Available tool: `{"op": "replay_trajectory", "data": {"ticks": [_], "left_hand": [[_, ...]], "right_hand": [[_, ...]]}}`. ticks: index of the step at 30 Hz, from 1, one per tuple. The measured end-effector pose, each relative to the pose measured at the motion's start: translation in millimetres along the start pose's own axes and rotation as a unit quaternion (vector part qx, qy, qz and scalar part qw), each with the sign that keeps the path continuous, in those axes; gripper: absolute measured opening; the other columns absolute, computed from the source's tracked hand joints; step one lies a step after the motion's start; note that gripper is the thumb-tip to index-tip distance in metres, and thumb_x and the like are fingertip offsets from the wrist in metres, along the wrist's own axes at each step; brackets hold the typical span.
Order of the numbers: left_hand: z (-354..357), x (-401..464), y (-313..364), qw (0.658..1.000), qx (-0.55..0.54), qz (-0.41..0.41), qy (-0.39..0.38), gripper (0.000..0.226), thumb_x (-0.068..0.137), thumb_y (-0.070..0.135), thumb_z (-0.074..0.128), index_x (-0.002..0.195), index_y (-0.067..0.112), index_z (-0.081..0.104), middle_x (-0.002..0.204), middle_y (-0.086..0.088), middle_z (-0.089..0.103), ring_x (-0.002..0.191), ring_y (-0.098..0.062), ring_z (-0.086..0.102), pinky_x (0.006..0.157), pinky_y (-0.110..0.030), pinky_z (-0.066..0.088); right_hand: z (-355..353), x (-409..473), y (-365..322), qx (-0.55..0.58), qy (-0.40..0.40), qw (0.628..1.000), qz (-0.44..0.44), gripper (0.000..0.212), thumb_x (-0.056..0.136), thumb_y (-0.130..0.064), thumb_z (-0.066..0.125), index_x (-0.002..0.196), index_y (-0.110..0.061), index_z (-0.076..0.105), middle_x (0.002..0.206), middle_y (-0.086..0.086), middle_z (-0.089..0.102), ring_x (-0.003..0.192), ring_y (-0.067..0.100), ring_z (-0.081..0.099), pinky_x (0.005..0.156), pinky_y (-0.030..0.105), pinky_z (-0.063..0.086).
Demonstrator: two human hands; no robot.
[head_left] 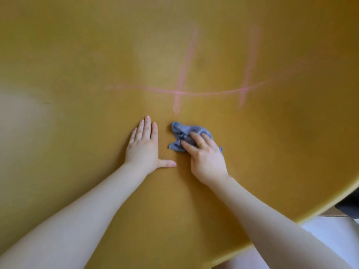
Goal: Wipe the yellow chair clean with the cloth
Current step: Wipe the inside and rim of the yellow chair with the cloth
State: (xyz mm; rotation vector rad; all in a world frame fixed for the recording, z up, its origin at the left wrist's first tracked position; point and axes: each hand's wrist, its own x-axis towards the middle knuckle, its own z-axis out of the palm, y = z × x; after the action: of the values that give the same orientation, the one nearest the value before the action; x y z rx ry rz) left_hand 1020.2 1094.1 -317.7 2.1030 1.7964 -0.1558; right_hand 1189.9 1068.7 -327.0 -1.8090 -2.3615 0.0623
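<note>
Bracing: the left hand (144, 147) lies flat on the chair (77, 55), fingers straight, just left of the cloth (181, 135).
Right hand (206, 154): curled fingers bunch and press the cloth onto the chair.
Cloth feel: likely soft, light and limp; it crumples readily, so a handful at its middle under the fingers suits it best.
Chair feel: probably stiff and smooth, so the cloth should slide easily.
Marks (179, 92): pink, chalk-like lines beyond the cloth, unwiped; one long line crossed by two uprights, perhaps a fainter one further right, too blurred to tell.
Count: one cloth, one chair, two hands.
</note>
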Motion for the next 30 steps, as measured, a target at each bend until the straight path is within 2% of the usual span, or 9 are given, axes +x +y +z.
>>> {"op": "replay_trajectory", "data": {"ticks": [2, 7, 10, 13, 18, 22, 24, 27, 30], "left_hand": [[-0.5, -1.1, -0.5, 1.0, -0.004, 0.002, 0.0, 0.128, 0.063, 0.076, 0.058, 0.148, 0.007, -0.008, 0.155, -0.013, -0.02, 0.145, -0.024, -0.013, 0.116, -0.034, -0.004], [0.3, -1.5, 0.2, 1.0, 0.004, 0.003, 0.002, 0.128, 0.063, 0.076, 0.058, 0.148, 0.006, -0.008, 0.155, -0.013, -0.019, 0.145, -0.024, -0.012, 0.117, -0.034, -0.003], [-1.4, -1.1, 1.9, 1.0, -0.001, -0.008, -0.009, 0.129, 0.062, 0.075, 0.06, 0.148, 0.006, -0.008, 0.155, -0.013, -0.019, 0.145, -0.024, -0.012, 0.117, -0.034, -0.003], [-6.8, -0.7, 7.6, 0.999, 0.022, -0.023, -0.041, 0.13, 0.063, 0.075, 0.059, 0.147, 0.005, -0.009, 0.155, -0.015, -0.019, 0.145, -0.026, -0.012, 0.117, -0.035, -0.004], [-22.9, 12.6, 34.8, 0.999, 0.036, -0.02, -0.025, 0.121, 0.071, 0.07, 0.057, 0.147, 0.001, -0.006, 0.156, -0.017, -0.009, 0.145, -0.029, -0.003, 0.116, -0.04, -0.003], [-29.1, 41.0, 77.7, 0.993, 0.063, 0.088, 0.046, 0.122, 0.07, 0.062, 0.065, 0.147, 0.003, -0.008, 0.156, -0.013, -0.016, 0.145, -0.027, -0.007, 0.117, -0.039, -0.002], [-32.4, 57.8, 98.0, 0.987, 0.075, 0.122, 0.072, 0.121, 0.07, 0.061, 0.066, 0.147, 0.002, -0.007, 0.155, -0.014, -0.017, 0.145, -0.026, -0.006, 0.117, -0.038, -0.001], [-40.7, 78.4, 116.7, 0.98, 0.087, 0.149, 0.099, 0.121, 0.07, 0.062, 0.064, 0.147, 0.001, -0.006, 0.156, -0.014, -0.015, 0.145, -0.026, -0.004, 0.117, -0.037, 0.0], [-47.5, 92.3, 124.4, 0.975, 0.126, 0.15, 0.107, 0.133, 0.061, 0.07, 0.064, 0.147, 0.001, -0.01, 0.155, -0.015, -0.016, 0.145, -0.025, -0.007, 0.117, -0.036, -0.002]], "right_hand": [[2.8, -16.1, -8.5, 0.021, -0.039, 0.998, -0.042, 0.049, 0.075, -0.014, 0.031, 0.103, -0.017, 0.071, 0.114, 0.017, 0.065, 0.095, 0.039, 0.062, 0.082, 0.045, 0.053], [-2.4, 9.3, 13.8, -0.024, -0.076, 0.994, -0.075, 0.05, 0.077, -0.013, 0.032, 0.108, -0.024, 0.069, 0.121, 0.015, 0.063, 0.101, 0.04, 0.062, 0.081, 0.045, 0.052], [-10.3, 39.4, 29.5, -0.047, -0.097, 0.994, -0.034, 0.045, 0.091, -0.009, 0.037, 0.129, -0.027, 0.053, 0.148, 0.012, 0.035, 0.131, 0.038, 0.034, 0.109, 0.041, 0.028], [-39.5, 62.0, 65.5, -0.102, -0.061, 0.992, 0.052, 0.043, 0.097, -0.014, 0.035, 0.134, -0.032, 0.045, 0.154, 0.006, 0.02, 0.138, 0.03, 0.02, 0.112, 0.036, 0.015], [-65.0, 37.2, 94.0, -0.126, -0.022, 0.98, 0.153, 0.045, 0.093, -0.012, 0.029, 0.13, -0.023, 0.051, 0.152, 0.009, 0.024, 0.134, 0.033, 0.023, 0.11, 0.04, 0.02], [-55.9, -16.8, 81.7, -0.11, -0.085, 0.984, 0.111, 0.049, 0.075, -0.008, 0.035, 0.111, -0.019, 0.067, 0.132, 0.018, 0.053, 0.114, 0.041, 0.05, 0.095, 0.045, 0.044], [-66.9, -16.3, 87.9, -0.109, -0.114, 0.983, 0.092, 0.054, 0.074, -0.015, 0.027, 0.106, -0.023, 0.07, 0.125, 0.016, 0.06, 0.107, 0.038, 0.057, 0.086, 0.045, 0.05], [-80.1, 7.1, 106.1, -0.132, -0.134, 0.98, 0.067, 0.046, 0.09, -0.016, 0.029, 0.127, -0.026, 0.054, 0.149, 0.01, 0.033, 0.132, 0.033, 0.033, 0.109, 0.042, 0.028], [-89.8, 45.4, 125.8, -0.175, -0.082, 0.98, 0.048, 0.04, 0.097, -0.016, 0.036, 0.136, -0.023, 0.044, 0.155, 0.009, 0.016, 0.139, 0.032, 0.017, 0.115, 0.04, 0.01]]}}
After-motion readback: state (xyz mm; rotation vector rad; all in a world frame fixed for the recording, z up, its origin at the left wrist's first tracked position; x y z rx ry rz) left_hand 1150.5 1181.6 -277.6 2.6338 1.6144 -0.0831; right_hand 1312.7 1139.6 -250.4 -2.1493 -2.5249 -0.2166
